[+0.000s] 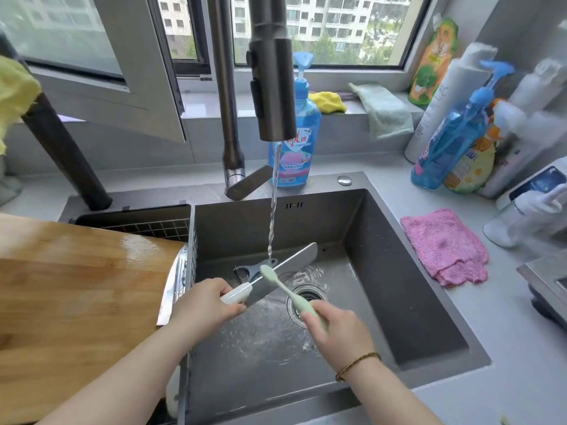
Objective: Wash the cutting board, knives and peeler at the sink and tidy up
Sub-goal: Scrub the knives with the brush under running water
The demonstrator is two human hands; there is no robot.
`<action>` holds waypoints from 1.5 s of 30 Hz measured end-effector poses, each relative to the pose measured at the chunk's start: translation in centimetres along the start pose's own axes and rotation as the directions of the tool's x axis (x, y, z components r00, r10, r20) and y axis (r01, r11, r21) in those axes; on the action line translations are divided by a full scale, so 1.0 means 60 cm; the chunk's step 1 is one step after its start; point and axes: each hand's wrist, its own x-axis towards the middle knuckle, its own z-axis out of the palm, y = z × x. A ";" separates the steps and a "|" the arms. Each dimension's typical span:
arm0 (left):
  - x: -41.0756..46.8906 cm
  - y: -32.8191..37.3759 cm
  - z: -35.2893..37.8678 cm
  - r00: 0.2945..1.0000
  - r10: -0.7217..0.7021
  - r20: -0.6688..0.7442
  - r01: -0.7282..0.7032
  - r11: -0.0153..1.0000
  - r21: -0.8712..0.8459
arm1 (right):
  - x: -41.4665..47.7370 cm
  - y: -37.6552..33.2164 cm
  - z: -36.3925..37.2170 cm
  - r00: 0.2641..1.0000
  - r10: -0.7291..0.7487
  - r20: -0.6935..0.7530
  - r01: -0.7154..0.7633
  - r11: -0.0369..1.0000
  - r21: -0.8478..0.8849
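Left hand [204, 305] grips knife [294, 263] by its white handle, blade over sink [399, 286] middle, under tap stream [271, 222]. Right hand [337, 329] wrapped round green toothbrush [287, 291], bristles on blade. Wet cutting board [76, 286] lies at sink's left edge.

Wet glossy wooden cutting board [76, 286], matt grey metal sink [399, 271], fluffy pink cloth [445, 246], seemingly plastic toothbrush [288, 289]
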 end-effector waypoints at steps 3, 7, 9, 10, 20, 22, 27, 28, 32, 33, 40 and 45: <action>-0.002 0.000 -0.006 1.000 0.002 -0.013 -0.003 1.000 -0.016 | 0.013 0.004 -0.009 0.997 0.066 -0.036 -0.064 0.997 0.045; -0.007 -0.006 -0.009 1.000 0.027 -0.001 -0.027 1.000 0.011 | 0.041 0.035 -0.045 0.947 0.296 -0.127 -0.283 0.952 0.115; -0.007 -0.010 -0.006 0.999 0.026 0.027 -0.024 0.998 -0.057 | 0.040 0.044 -0.055 0.936 0.324 -0.133 -0.295 0.934 0.200; -0.007 -0.012 -0.006 0.999 0.022 0.036 -0.017 0.994 -0.110 | 0.038 0.047 -0.056 0.937 0.323 -0.130 -0.284 0.925 0.253; -0.014 -0.021 -0.020 0.999 -0.043 -0.013 0.041 0.985 -0.168 | 0.011 0.054 -0.038 0.933 0.355 -0.067 -0.264 0.797 0.543; -0.023 -0.014 -0.025 0.999 -0.005 -0.046 0.004 1.000 -0.019 | 0.007 0.055 -0.034 0.933 0.355 -0.062 -0.264 0.791 0.552; -0.040 -0.001 -0.021 0.949 0.204 -0.240 -0.127 0.945 0.301 | -0.003 0.059 -0.024 0.934 0.351 -0.059 -0.258 0.783 0.567; -0.037 -0.008 -0.019 0.890 0.323 -0.321 -0.191 0.904 0.382 | -0.005 0.061 -0.024 0.935 0.349 -0.061 -0.254 0.780 0.572; -0.020 -0.031 -0.019 0.812 0.467 -0.349 -0.271 0.833 0.482 | -0.012 0.071 -0.028 0.935 0.347 -0.073 -0.240 0.771 0.590; -0.018 -0.031 -0.023 0.810 0.477 -0.342 -0.278 0.825 0.493 | -0.013 0.073 -0.028 0.935 0.348 -0.076 -0.238 0.768 0.594; -0.023 -0.023 -0.041 0.836 0.422 -0.351 -0.262 0.869 0.420 | -0.019 0.071 -0.028 0.952 0.304 -0.042 -0.227 0.787 0.574; -0.064 -0.048 -0.065 0.965 0.055 -0.256 -0.074 0.995 -0.067 | -0.015 0.057 -0.043 0.963 0.269 0.026 -0.236 0.792 0.563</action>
